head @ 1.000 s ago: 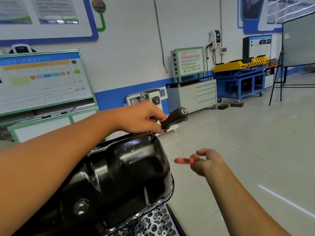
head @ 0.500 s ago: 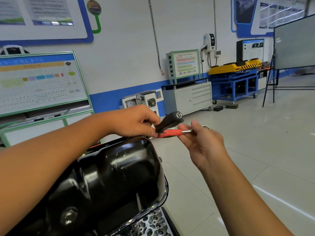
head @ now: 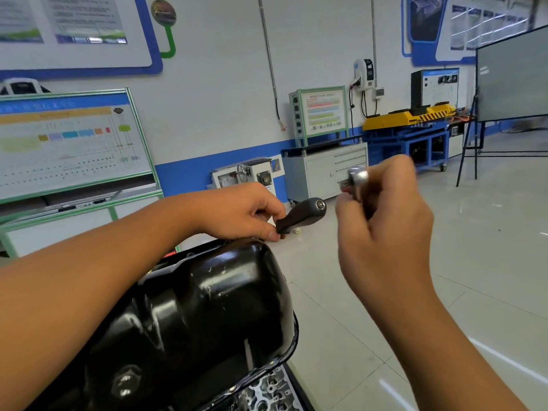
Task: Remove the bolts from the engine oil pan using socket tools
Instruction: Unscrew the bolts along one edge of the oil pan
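Note:
A glossy black oil pan fills the lower left, with a drain bolt on its near face. My left hand reaches over the pan's far end and grips a ratchet with a dark handle that points right. The ratchet's head is hidden behind the pan. My right hand is raised to the right of that handle, fingers curled round a second tool. Only that tool's silver socket end shows above the fingers; its handle is hidden in the hand.
Bare engine metal shows under the pan's lower edge. Open tiled floor lies to the right. Along the far wall stand a white cabinet, a blue bench and a green-framed board. An easel screen stands far right.
My right hand rose from low beside the pan to above the ratchet handle, and turned the red-handled tool so its silver end points up. My left hand stayed on the ratchet.

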Motion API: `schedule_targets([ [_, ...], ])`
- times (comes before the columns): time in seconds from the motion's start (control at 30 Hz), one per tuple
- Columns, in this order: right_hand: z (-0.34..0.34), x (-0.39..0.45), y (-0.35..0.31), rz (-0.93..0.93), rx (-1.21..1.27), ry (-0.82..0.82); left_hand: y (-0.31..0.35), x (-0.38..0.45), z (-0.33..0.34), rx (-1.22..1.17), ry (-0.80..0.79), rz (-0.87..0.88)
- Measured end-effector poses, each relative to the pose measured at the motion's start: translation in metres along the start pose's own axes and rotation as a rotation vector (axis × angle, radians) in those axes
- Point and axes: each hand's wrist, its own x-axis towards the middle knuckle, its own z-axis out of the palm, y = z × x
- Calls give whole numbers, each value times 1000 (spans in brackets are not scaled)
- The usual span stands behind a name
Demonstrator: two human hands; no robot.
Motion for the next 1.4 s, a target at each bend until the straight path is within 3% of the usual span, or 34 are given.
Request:
schedule_targets([
  [0.13,5,-10,7,-158,-109,-42,-4,-3,0,-9,-6,5],
  [0.33,3,-12,19,-110,-111,-62,-5,-3,-1,-46,-20,16],
  [0.53,6,-16,19,-280,-173,91,-3,0,1,-67,-36,54],
  [1.03,21,-39,17,-413,-364,339,-7,1,2,-69,-39,79],
  [1.4,18,-47,14,-360,-222,248,-5,-1,2,-91,-47,59],
])
